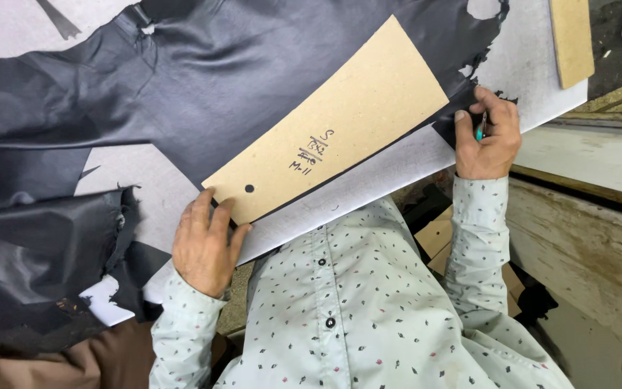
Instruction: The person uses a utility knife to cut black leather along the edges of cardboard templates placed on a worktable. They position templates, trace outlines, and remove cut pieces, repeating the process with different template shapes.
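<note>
While the large sheet of black leather [203, 86] lies spread over the pale grey cutting board [397, 166], a tan cardboard pattern piece, long and tapered [340, 122], rests flat on it. Dark handwritten marks and one punched hole sit near the pattern's lower end. Left hand [206, 245]: fingers spread open, palm down, pressing the pattern's lower corner against the leather. Right hand [487, 137]: closed around a small teal-handled tool [481, 130], its tip at the pattern's far right corner on the leather edge. Two more tan pattern pieces [571, 39] lie at the board's upper right, apart from both hands.
</note>
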